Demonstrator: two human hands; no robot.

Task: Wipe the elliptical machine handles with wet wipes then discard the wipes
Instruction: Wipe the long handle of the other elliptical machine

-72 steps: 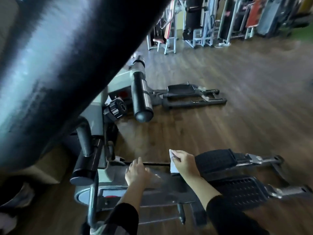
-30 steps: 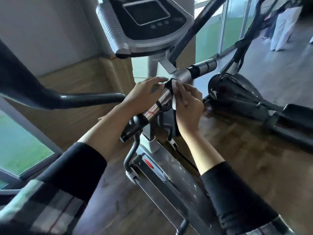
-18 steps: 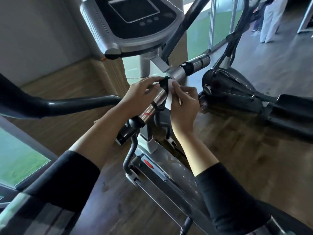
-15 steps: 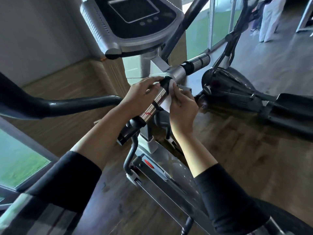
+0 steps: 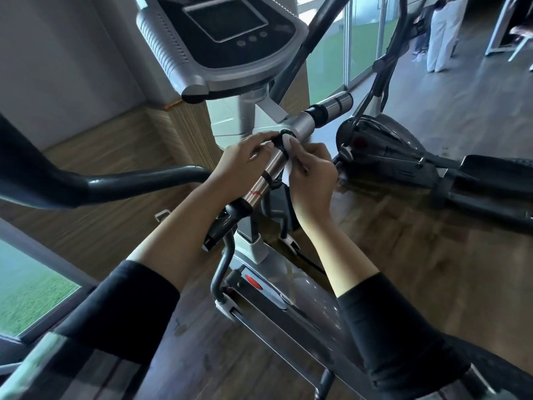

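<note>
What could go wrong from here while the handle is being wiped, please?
1. The wet wipe is pinched only by the right hand at the black collar; most of it hangs loose, so it may slip off or wipe little of the handle.
2. The left hand covers part of the handle, so that stretch could be missed.
3. A dripping wipe might wet the machine base below, though wetness cannot be judged.

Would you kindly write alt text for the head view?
A person's right hand presses a white wet wipe against the elliptical's metal handle while the left hand grips it, below the console.
</note>
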